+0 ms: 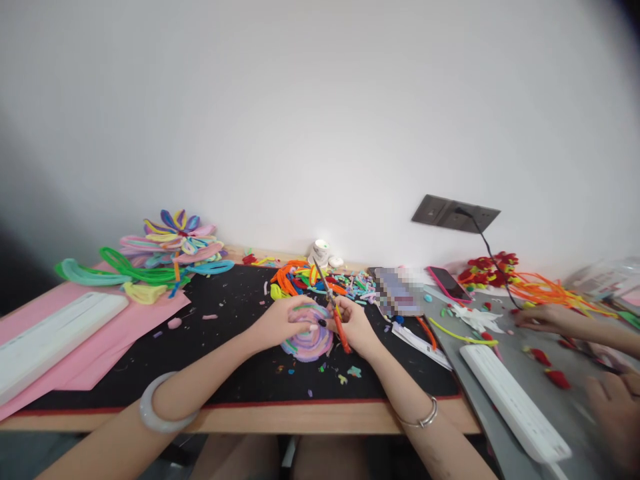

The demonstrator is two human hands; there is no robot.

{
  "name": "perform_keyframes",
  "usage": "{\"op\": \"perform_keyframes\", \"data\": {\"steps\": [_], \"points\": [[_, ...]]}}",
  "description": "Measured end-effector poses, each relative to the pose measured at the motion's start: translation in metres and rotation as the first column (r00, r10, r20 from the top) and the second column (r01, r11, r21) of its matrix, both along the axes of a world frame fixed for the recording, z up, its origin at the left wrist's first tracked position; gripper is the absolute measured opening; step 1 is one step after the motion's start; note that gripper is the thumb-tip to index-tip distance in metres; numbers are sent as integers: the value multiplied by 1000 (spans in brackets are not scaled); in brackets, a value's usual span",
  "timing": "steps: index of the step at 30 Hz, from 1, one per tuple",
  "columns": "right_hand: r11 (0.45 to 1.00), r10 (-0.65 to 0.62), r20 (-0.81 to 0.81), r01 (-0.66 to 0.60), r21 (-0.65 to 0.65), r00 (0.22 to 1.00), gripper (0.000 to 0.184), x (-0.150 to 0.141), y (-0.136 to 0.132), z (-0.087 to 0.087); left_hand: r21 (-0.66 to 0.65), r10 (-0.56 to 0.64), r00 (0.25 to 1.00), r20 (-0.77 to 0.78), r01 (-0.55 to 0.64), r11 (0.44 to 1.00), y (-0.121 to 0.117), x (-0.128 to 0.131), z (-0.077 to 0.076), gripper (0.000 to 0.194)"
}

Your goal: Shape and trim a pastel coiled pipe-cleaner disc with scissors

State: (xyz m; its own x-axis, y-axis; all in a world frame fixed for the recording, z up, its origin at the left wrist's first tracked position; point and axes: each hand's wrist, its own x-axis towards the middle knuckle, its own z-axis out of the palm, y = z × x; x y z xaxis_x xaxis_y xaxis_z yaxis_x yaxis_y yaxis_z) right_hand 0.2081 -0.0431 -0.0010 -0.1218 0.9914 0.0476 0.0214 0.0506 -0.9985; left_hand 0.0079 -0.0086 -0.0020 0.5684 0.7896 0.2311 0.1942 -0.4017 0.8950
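Note:
A round coil (309,347) of pastel pink, purple and blue fuzzy strips is held just above the black mat (215,347). My left hand (285,321) is closed on its upper left edge, thumb across the face. In my right hand (356,325) is a pair of scissors (341,330) with orange handles, the dark blades pointing up and away. The right fingertips are close to the coil's right edge; whether they touch it I cannot tell. Just beyond my hands lies a heap of orange and yellow fuzzy stems (287,277) with many small cut pieces (360,283).
At left are a fuzzy-stem flower (180,230), pink sheets (120,340) and a white power strip (65,340). A blurred-out phone (400,293) and a pink-cased phone (449,283) lie to the right. Another person's hands (545,319) work beside a second white strip (513,400).

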Motion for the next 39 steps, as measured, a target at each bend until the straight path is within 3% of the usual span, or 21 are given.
{"op": "perform_keyframes", "data": {"steps": [2, 4, 7, 22, 27, 31, 39], "points": [[1000, -26, 6, 26, 13, 1000, 39, -1, 1, -2, -33, 100, 995, -9, -101, 994, -2, 3, 0, 16], [999, -40, 8, 40, 8, 999, 43, -2, 2, -4, -38, 222, 975, -18, -223, 974, -2, 4, 1, 25], [1000, -11, 11, 11, -23, 1000, 44, -3, 3, -5, -19, 298, 954, -13, -298, 954, 0, 5, 3, 34], [999, -32, 38, 33, -15, 999, 41, 0, 4, -5, -54, 267, 957, 114, -263, 963, 2, 2, -1, 44], [999, -30, 43, 31, -18, 999, 40, 1, 4, -5, -11, 146, 988, 40, -146, 989, 1, 2, 3, 25], [999, -34, 51, 35, -6, 998, 39, -1, 2, -2, 47, 211, 977, -34, -209, 977, 1, 2, 3, 31], [994, -108, 24, 108, 16, 994, 34, 0, 1, 0, -8, 259, 964, 57, -259, 966, 3, 1, -1, 47]]}}
